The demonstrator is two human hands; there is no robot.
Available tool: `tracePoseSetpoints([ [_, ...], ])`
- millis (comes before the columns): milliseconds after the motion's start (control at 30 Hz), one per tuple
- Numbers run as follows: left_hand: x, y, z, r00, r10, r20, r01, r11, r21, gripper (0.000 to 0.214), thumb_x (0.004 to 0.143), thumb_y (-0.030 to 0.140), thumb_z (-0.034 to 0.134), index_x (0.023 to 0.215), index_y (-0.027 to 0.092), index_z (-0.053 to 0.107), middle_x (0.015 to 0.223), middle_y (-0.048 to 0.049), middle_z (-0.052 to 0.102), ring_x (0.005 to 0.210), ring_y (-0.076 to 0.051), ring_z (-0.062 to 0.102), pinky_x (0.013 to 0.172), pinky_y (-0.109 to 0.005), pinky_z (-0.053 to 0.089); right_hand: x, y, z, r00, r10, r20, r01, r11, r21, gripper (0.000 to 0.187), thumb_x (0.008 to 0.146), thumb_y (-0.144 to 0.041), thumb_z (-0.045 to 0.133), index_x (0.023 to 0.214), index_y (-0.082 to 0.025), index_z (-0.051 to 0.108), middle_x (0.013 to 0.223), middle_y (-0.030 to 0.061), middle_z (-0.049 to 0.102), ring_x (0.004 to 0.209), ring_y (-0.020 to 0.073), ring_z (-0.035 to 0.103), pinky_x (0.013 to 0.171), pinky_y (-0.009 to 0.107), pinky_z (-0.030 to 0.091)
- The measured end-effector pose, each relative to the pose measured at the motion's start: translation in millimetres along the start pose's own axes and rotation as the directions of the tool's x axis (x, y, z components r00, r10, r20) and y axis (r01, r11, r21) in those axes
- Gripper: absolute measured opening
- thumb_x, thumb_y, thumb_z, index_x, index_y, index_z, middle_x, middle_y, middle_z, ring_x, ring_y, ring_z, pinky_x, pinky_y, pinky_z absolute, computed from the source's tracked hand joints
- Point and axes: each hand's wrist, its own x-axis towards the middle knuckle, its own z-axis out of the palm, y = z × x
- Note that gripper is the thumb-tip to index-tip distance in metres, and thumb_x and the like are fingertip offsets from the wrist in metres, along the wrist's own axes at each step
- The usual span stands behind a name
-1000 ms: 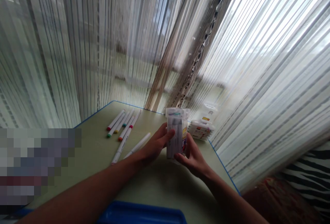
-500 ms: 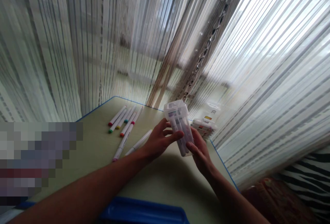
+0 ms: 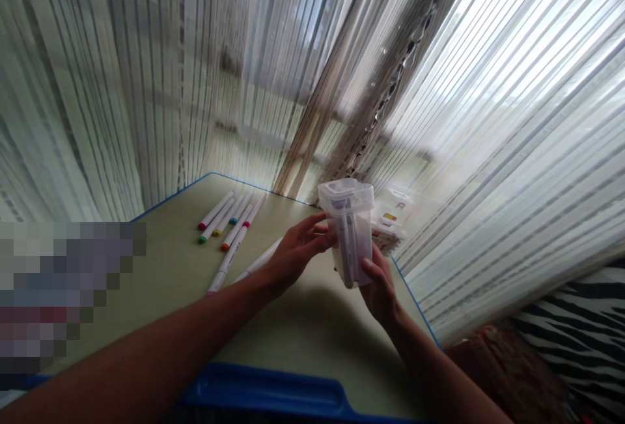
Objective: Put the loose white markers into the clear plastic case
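A clear plastic marker case (image 3: 354, 241) with a lid on top is held above the table, with a few markers showing through its wall. My right hand (image 3: 379, 284) grips its lower right side, thumb on the front. At its left side is my left hand (image 3: 300, 245), fingers curled against the case and the tips partly hidden behind it. Several white markers with coloured ends (image 3: 227, 215) lie on the table to the left. Close to my left forearm rests another white marker (image 3: 258, 261), partly covered by the hand.
A second clear container (image 3: 390, 228) with its lid raised stands behind my right hand. The pale table (image 3: 166, 248) has a blue rim and a blue tray (image 3: 263, 385) at its near edge. String curtains (image 3: 244, 85) hang right behind it. Zebra-striped fabric (image 3: 581, 326) lies at the right.
The case has turned more upright and shifted slightly right. My left thumb has moved from the front of the case to its left side. The view has shifted slightly.
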Motion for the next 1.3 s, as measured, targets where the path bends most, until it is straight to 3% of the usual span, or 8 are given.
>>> tracePoseSetpoints([
  [133, 1, 2, 0.4, 1.000, 0.002, -0.001, -0.002, 1.000, 0.009, 0.046, 0.076, 0.037, 0.084, 0.115, 0.016, 0.073, 0.098, -0.0098, 0.074, 0.094, -0.023, 0.066, 0.082, -0.034, 0.048, 0, -3, 4, 0.998, 0.029, -0.057, -0.022, 0.992, 0.126, 0.046, 0.078, -0.050, 0.064, 0.115, -0.022, 0.066, 0.094, 0.0078, 0.066, 0.076, 0.0241, 0.060, 0.066, 0.041, 0.056],
  [433, 6, -1, -3.2, 0.999, 0.030, -0.025, -0.029, 0.998, 0.052, 0.047, 0.074, 0.038, 0.084, 0.114, 0.015, 0.077, 0.098, -0.0115, 0.076, 0.089, -0.022, 0.065, 0.075, -0.033, 0.049, 1, -4, 0, 0.994, 0.104, -0.015, -0.097, 0.964, 0.248, 0.057, 0.079, -0.049, 0.057, 0.127, -0.020, 0.062, 0.098, 0.0114, 0.072, 0.078, 0.0293, 0.067, 0.068, 0.048, 0.058],
  [600, 6, 0, -4.3, 0.999, 0.047, -0.006, -0.047, 0.997, 0.059, 0.041, 0.076, 0.036, 0.083, 0.111, 0.015, 0.078, 0.100, -0.0120, 0.077, 0.087, -0.021, 0.066, 0.075, -0.032, 0.050, 2, -5, -2, 0.991, 0.131, -0.013, -0.121, 0.943, 0.309, 0.053, 0.079, -0.051, 0.054, 0.121, -0.021, 0.066, 0.103, 0.0125, 0.072, 0.086, 0.0307, 0.066, 0.067, 0.046, 0.056],
  [867, 4, 11, -4.9, 0.971, 0.017, 0.238, -0.026, 0.999, 0.038, 0.042, 0.075, 0.027, 0.085, 0.115, 0.020, 0.076, 0.120, -0.0115, 0.073, 0.112, -0.028, 0.064, 0.096, -0.041, 0.049, 6, -16, 1, 0.976, 0.177, 0.124, -0.212, 0.896, 0.391, 0.055, 0.077, -0.056, 0.049, 0.114, -0.020, 0.068, 0.097, 0.0120, 0.071, 0.075, 0.0275, 0.062, 0.055, 0.039, 0.048],
  [1100, 8, 8, -12.3, 0.968, -0.004, 0.251, -0.013, 0.998, 0.063, 0.053, 0.069, 0.021, 0.089, 0.119, 0.021, 0.073, 0.123, -0.0112, 0.071, 0.116, -0.028, 0.061, 0.099, -0.044, 0.047, 8, -12, -2, 0.937, 0.201, 0.287, -0.318, 0.832, 0.454, 0.053, 0.079, -0.055, 0.050, 0.108, -0.015, 0.070, 0.089, 0.0122, 0.074, 0.072, 0.0266, 0.066, 0.055, 0.036, 0.051],
  [1300, 9, 6, -11.3, 0.966, 0.027, 0.257, -0.034, 0.999, 0.022, 0.052, 0.069, 0.018, 0.089, 0.118, 0.020, 0.073, 0.119, -0.0098, 0.073, 0.114, -0.026, 0.063, 0.100, -0.043, 0.046, 9, -11, -5, 0.937, 0.191, 0.293, -0.320, 0.805, 0.499, 0.053, 0.080, -0.051, 0.054, 0.114, -0.014, 0.069, 0.094, 0.0126, 0.075, 0.075, 0.0269, 0.069, 0.054, 0.036, 0.053],
])
